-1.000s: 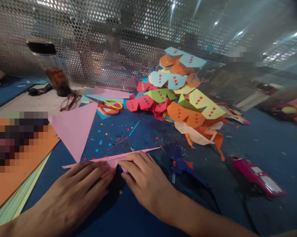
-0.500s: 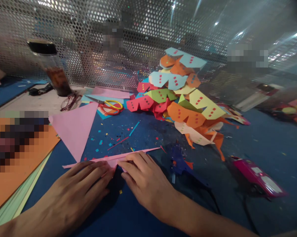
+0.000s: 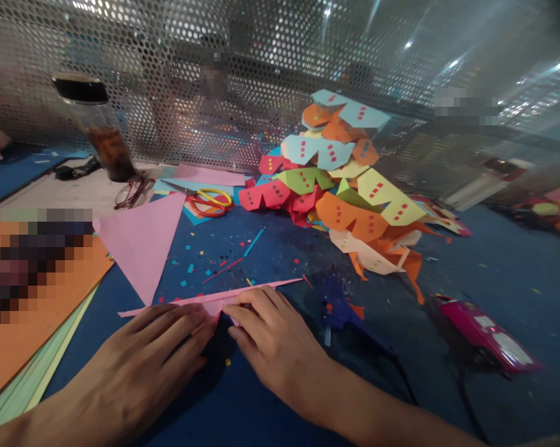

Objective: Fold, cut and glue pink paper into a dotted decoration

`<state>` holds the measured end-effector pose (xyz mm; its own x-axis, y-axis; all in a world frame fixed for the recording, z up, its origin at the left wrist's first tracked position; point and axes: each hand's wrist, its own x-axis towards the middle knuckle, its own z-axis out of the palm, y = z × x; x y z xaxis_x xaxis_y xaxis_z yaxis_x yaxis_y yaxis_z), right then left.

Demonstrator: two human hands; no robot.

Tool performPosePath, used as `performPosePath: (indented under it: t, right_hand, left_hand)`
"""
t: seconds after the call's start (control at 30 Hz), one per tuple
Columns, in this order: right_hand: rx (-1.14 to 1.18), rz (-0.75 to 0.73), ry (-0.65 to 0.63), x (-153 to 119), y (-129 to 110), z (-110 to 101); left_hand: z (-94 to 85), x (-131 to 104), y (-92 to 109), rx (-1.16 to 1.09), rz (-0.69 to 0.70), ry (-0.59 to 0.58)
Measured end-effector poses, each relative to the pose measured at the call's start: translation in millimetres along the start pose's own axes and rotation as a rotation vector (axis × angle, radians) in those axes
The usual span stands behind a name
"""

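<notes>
- A narrow folded pink paper point(image 3: 215, 298) is laid on the blue table point(image 3: 224, 397), low and near the middle of the view, with both of its thin ends left uncovered.
- The left hand point(image 3: 163, 344) is laid palm down over its left part, fingers nearly straight and close together; the right hand point(image 3: 275, 341) is set over its middle, fingers bent, with the thumb kept a little apart. Contact with the paper is seen, but whether it is pinched or only pressed cannot be told.
- A crooked crease or a tear could be caused if the two hands were pulled unevenly; the long ends could be bent if they were caught.
- The blue glue gun point(image 3: 347, 313) is placed just beyond the right hand; it could be brushed or knocked by that wrist, and a burn would be risked if it is hot.
- Small paper scraps point(image 3: 190, 268) are scattered just beyond the fold and could be trapped in it.
- A flat pink sheet point(image 3: 143, 239) is touched or nearly touched by the fold's left part, so it could be dragged along.
- Farther back, a clear bottle point(image 3: 107, 146) is stood upright, closed by a black lid and partly filled with something brown; the contents cannot be identified.
</notes>
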<state>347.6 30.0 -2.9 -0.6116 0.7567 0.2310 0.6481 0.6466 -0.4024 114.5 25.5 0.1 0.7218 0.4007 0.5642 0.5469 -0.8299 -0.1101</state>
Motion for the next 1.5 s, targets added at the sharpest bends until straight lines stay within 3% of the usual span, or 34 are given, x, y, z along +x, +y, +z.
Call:
performPosePath:
  t: [1.5]
  right_hand:
    - [-0.057,0.005,-0.064,2.8,-2.1,-2.3]
  left_hand:
    - [-0.2,-3.0,1.1,-0.027,-0.001,-0.034]
